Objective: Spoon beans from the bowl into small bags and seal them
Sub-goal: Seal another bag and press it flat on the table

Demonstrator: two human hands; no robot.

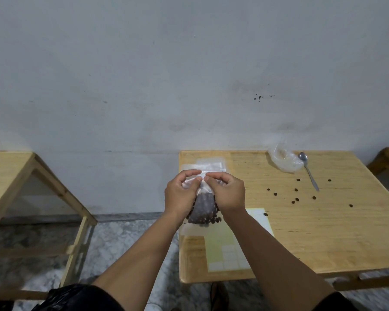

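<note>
A small clear bag (203, 208) holding dark beans hangs upright above the left edge of the wooden table (312, 232). My left hand (181, 194) and my right hand (227, 191) both pinch the bag's top strip, fingertips almost touching at the middle. The beans fill the bag's lower part. A metal spoon (308, 170) lies at the table's back right. Several loose beans (296, 190) are scattered on the table to the right. No bowl is in view.
A crumpled clear plastic bag (284, 159) lies beside the spoon. Flat empty bags (209, 164) lie behind my hands. A pale yellow label sheet (229, 248) lies on the table's front left. Another wooden table (7, 173) stands left, across a gap of floor.
</note>
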